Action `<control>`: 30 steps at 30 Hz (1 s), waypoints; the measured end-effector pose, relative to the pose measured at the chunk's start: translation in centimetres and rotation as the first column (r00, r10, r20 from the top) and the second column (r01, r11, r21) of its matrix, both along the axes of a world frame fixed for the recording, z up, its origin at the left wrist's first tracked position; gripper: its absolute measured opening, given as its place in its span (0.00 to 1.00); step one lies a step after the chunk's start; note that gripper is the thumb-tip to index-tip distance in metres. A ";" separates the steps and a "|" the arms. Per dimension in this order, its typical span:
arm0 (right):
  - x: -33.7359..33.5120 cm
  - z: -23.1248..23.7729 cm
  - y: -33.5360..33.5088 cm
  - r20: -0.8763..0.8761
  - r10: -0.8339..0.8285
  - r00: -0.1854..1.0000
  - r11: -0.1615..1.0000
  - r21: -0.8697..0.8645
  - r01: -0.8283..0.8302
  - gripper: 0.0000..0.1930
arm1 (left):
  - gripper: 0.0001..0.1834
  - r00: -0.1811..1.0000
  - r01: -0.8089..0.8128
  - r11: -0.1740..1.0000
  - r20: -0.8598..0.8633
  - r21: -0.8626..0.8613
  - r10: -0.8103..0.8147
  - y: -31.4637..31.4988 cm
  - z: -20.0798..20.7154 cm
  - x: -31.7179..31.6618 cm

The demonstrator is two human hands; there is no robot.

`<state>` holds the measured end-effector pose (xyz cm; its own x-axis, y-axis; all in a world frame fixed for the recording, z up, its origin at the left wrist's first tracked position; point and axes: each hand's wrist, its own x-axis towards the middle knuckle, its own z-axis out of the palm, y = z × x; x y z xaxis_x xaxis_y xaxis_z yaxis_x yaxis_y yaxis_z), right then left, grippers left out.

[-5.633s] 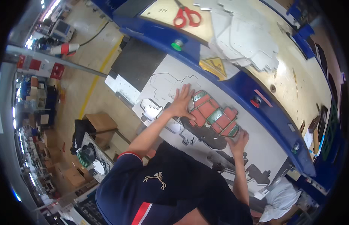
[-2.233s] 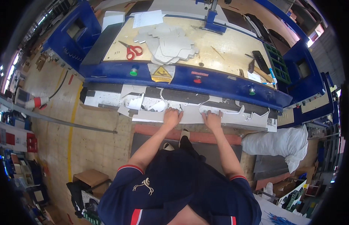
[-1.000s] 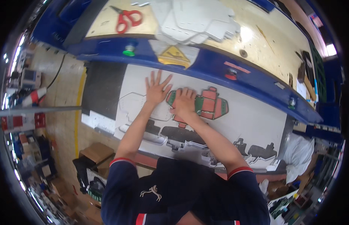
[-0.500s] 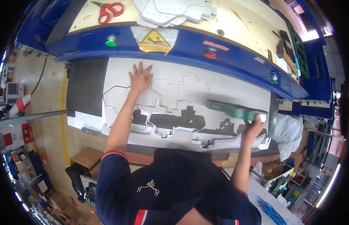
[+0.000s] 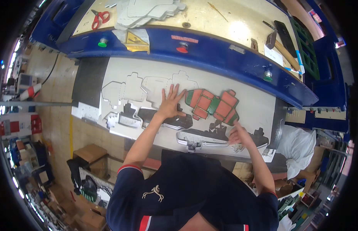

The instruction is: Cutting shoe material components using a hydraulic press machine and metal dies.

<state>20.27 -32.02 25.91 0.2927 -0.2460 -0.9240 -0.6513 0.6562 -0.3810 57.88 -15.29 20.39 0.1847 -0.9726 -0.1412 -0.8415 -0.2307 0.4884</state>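
A cutting die (image 5: 212, 106) with red foam pads on a green base lies flat, pads up, on a pale grey sheet (image 5: 248, 100). My left hand (image 5: 171, 106) is spread open on the sheet just left of the die. Its fingertips come up to the die's left edge; I cannot tell whether they touch. Below the die's right lower corner is my right hand (image 5: 240, 136), holding nothing, fingers apart and loosely bent, one fingertip at the corner. Cut outlines (image 5: 127, 90) show in the sheet on the left, and dark cut-out openings (image 5: 179, 119) run along its near side.
A blue press beam (image 5: 213, 52) with a red button (image 5: 182, 47) and green buttons crosses behind the sheet. Red scissors (image 5: 100, 19), stacked grey cut pieces (image 5: 148, 13) and a hammer (image 5: 283, 50) lie on top. A white bag (image 5: 298, 148) hangs at the right.
The die, earlier tilted on edge in my right hand, now lies flat on the sheet, and that hand has let go. My left hand has moved right along the sheet. The view has shifted.
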 end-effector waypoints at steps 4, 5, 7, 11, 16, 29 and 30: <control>-0.9 -2.5 0.5 -0.441 0.299 0.846 0.322 -0.788 -0.525 0.34 | 0.69 0.990 -0.116 0.989 0.086 0.097 0.108 -0.8 1.5 -1.3; -0.9 -2.7 0.4 -0.412 0.245 0.878 0.118 -0.886 -0.448 0.36 | 0.69 0.989 -0.123 0.987 0.090 0.106 0.113 -0.8 1.5 -1.8; -1.2 -3.2 -0.5 -0.364 0.286 0.886 0.154 -0.896 -0.417 0.38 | 0.70 0.983 -0.155 0.987 0.104 0.045 0.150 -1.5 1.6 -1.8; -1.2 -3.6 -0.5 -0.278 0.302 0.912 0.196 -0.918 -0.345 0.41 | 0.60 0.990 -0.135 0.990 -0.033 -0.029 0.134 -2.6 0.7 -2.5; -0.7 -5.4 -1.1 -0.193 0.261 0.946 0.176 -0.954 -0.243 0.41 | 0.47 0.989 -0.146 0.973 -0.045 -0.179 0.140 -0.6 -1.0 -2.7; -0.9 -7.3 -0.9 -0.138 0.229 0.964 0.033 -0.988 -0.150 0.40 | 0.43 0.992 -0.122 0.945 -0.063 -0.302 0.108 -0.3 -1.2 -3.1; -1.5 -7.3 -0.2 -0.163 0.224 0.961 0.032 -0.984 -0.175 0.40 | 0.43 0.991 -0.128 0.951 -0.073 -0.283 0.112 0.3 -1.1 -3.6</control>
<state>18.76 -32.17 18.63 0.5234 -0.8422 0.1294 -0.6584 -0.4961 -0.5660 54.24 -14.96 19.26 0.3020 -0.9449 0.1263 -0.7859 -0.1718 0.5939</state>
